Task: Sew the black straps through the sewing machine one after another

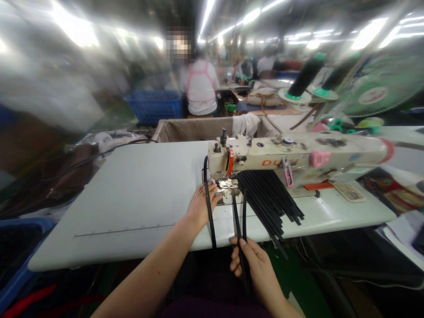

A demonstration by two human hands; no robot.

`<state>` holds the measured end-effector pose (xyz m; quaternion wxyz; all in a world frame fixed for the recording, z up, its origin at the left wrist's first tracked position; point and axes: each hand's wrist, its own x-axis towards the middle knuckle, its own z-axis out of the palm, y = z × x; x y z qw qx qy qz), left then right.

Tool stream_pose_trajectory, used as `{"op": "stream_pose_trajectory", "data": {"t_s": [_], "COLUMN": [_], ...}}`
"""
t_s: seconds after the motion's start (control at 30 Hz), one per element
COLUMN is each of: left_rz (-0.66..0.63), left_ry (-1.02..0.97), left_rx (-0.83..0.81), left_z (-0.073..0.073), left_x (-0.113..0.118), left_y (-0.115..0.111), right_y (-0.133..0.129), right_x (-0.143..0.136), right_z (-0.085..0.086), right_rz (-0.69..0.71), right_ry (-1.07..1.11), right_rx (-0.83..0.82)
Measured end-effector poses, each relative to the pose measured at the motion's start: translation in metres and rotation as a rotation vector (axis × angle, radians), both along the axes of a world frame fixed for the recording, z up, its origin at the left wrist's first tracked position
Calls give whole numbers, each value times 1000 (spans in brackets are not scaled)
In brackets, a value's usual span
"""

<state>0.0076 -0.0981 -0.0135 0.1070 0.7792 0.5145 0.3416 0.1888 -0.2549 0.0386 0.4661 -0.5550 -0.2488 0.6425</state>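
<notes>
In the head view, the sewing machine (258,152) stands on a pale table (139,190). Just below its needle end, the left hand (198,210) lies palm down with fingers loosely extended towards the metal plate (228,184); whether they press on anything there, I cannot tell. A loose black strip (210,216) hangs from the machine's left end across this hand. Nearer the wearer than the machine, the right hand (255,260) is closed, pinching two narrow strips (236,212) between thumb and fingers. A fanned bundle of strips (268,194) lies under the machine's arm. Uneven pull from the right hand could skew the strips at the plate; the loose strip could snag on the left wrist, and fingertips so near the needle area risk injury if they slip.
</notes>
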Motion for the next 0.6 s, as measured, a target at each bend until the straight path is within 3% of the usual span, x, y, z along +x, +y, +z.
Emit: {"op": "stream_pose_trajectory", "data": {"t_s": [0.17, 0.3, 0.6], "left_rz": [-18, 2, 17], "left_ry": [-77, -118, -193], "left_rx": [-5, -62, -156], "left_z": [-5, -7, 14], "left_x": [-5, -10, -5], "left_y": [9, 33, 96], "right_y": [1, -1, 5], "right_x": [2, 2, -7], "right_z": [0, 0, -8], "right_rz": [4, 76, 141], "right_ry": [-22, -13, -28], "right_rx": [15, 49, 36]}}
